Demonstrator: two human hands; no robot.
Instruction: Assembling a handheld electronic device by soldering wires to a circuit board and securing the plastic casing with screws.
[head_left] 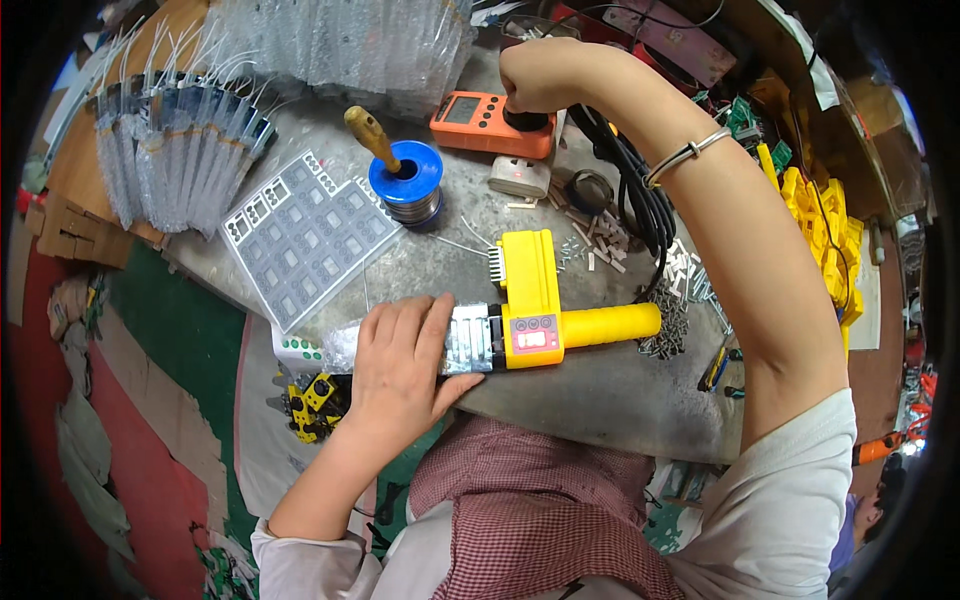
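Apron: red-and-white checked cloth [540, 520] across the lap, nearest the camera, below the yellow heating tool [540, 300].
Yellow heating tool: lies on the grey table [600, 390] near its front edge, handle pointing to the person's right, a small lit display on its body.
Left hand [400, 365]: laid flat, fingers together and extended, pressing a clear bubble-wrap bag [345, 345] against the metal plate at the tool's left end.
Right hand [535, 75]: closed around the black knob of an orange meter [480, 120], well beyond the tool; a metal bangle [685, 155] sits on the wrist.
Solder spool [405, 180]: blue reel with a wooden-handled tool standing in its hole, beyond the heating tool and to its left.
Grey panel [300, 235]: perforated sheet of small squares, left of the tool.
Black cable [630, 190]: bundled, beyond the tool's handle.
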